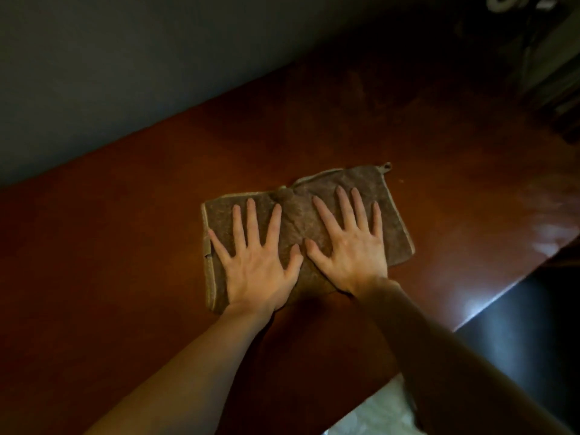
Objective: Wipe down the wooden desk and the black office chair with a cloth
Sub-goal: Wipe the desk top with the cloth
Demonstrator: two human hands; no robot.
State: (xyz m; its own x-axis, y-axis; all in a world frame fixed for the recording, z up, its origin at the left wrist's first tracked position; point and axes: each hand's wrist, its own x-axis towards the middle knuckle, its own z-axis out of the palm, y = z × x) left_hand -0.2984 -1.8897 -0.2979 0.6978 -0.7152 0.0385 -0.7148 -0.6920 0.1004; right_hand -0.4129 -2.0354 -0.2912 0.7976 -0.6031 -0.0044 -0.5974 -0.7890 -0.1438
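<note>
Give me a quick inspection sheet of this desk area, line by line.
Surface: wooden desk, reddish brown, glare near its right edge.
Job's things: brown cloth spread flat on the desk, hanging loop at its far corner; office chair not in view.
Clutter: dim, unclear objects at far right.
Grips: left hand and right hand both flat on the cloth, fingers spread.
Cables: nothing seen.
Surroundings: grey wall behind the desk; dark floor at right.

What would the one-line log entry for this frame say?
stage: wiping desk | cloth: spread flat on desk | left hand: pressing cloth, fingers straight | right hand: same | chair: not visible
</note>
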